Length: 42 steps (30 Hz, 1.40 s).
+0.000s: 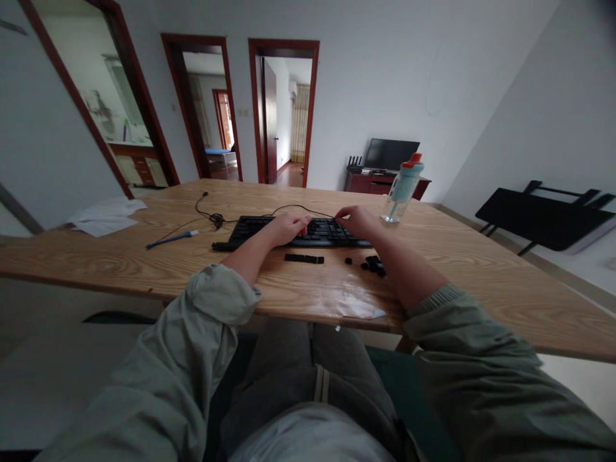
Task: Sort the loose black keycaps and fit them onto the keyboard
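A black wired keyboard point(332, 232) lies on the wooden table point(457, 256) in front of me. My left hand point(287, 228) rests on its middle with the fingers curled down onto the keys. My right hand point(355, 221) sits on the right part, its fingertips pinched down at the keys. Whether either hand grips a keycap is too small to see. On the table nearer to me lie loose black keycaps: a short row point(304, 258), a single one point(348, 261) and a small heap point(374, 264) beside my right forearm.
A clear bottle with a teal sleeve and red cap point(403, 189) stands just right of the keyboard. A blue pen point(172, 239) and white paper point(106, 215) lie to the left. The keyboard's cable point(212, 217) loops behind. A folded black table point(546, 218) leans at the right wall.
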Available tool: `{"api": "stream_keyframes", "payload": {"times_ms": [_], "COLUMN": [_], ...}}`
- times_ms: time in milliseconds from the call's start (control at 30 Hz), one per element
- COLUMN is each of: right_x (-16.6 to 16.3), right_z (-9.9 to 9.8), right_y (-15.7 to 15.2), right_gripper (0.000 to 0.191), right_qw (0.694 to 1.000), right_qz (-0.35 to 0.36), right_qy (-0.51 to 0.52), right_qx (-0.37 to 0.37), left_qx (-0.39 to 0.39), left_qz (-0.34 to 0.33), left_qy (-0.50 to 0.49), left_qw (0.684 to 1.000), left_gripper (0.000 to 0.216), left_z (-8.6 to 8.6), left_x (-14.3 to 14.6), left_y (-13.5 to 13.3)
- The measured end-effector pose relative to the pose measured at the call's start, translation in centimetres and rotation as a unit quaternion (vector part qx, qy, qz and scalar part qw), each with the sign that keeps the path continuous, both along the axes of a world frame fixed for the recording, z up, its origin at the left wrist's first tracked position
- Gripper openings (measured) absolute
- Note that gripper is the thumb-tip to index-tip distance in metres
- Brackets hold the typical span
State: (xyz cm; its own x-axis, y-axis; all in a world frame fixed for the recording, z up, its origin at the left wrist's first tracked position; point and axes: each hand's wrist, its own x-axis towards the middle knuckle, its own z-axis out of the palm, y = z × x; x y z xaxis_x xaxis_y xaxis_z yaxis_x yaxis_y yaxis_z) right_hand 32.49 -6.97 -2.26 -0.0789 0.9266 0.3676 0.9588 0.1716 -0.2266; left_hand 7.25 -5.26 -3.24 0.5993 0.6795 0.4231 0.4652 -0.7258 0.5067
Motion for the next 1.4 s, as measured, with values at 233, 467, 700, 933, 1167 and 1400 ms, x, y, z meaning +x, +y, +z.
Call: {"api": "stream_keyframes", "payload": {"times_ms": [233,467,700,933,1167,1400], "right_x": [-0.6,-0.6,-0.5,-0.8,-2.0,-0.7], "right_z": [-2.1,-2.0,-2.2,-2.3,-2.6,-3.7], "right_y": [3.6,3.4,3.0,2.8,2.7,4.0], "right_gripper": [0.026,0.028,0.029,0.029,0.03,0.027], "right_qw": [0.998,0.997,0.996,0.996,0.998,0.997], "right_qz": [-0.007,0.002,-0.005,-0.004,-0.045,-0.045], "right_qy": [-0.052,-0.074,-0.085,-0.081,-0.034,0.063], "right_qx": [-0.037,-0.029,-0.04,-0.03,-0.007,-0.018], "left_qx": [0.005,-0.008,0.0,-0.009,-0.009,-0.012], "left_qz": [-0.017,-0.016,-0.012,-0.01,-0.008,-0.005], "left_qy": [-0.004,-0.001,-0.005,0.004,-0.003,0.002], "left_qw": [1.0,1.0,1.0,1.0,1.0,1.0], "left_gripper": [0.058,0.056,0.058,0.058,0.058,0.058], "left_z": [-0.4,-0.1,-0.4,0.0,0.0,0.0], "left_x": [0.0,0.1,0.0,0.0,0.1,0.0], "left_y": [0.3,0.0,0.3,-0.1,-0.3,-0.2]}}
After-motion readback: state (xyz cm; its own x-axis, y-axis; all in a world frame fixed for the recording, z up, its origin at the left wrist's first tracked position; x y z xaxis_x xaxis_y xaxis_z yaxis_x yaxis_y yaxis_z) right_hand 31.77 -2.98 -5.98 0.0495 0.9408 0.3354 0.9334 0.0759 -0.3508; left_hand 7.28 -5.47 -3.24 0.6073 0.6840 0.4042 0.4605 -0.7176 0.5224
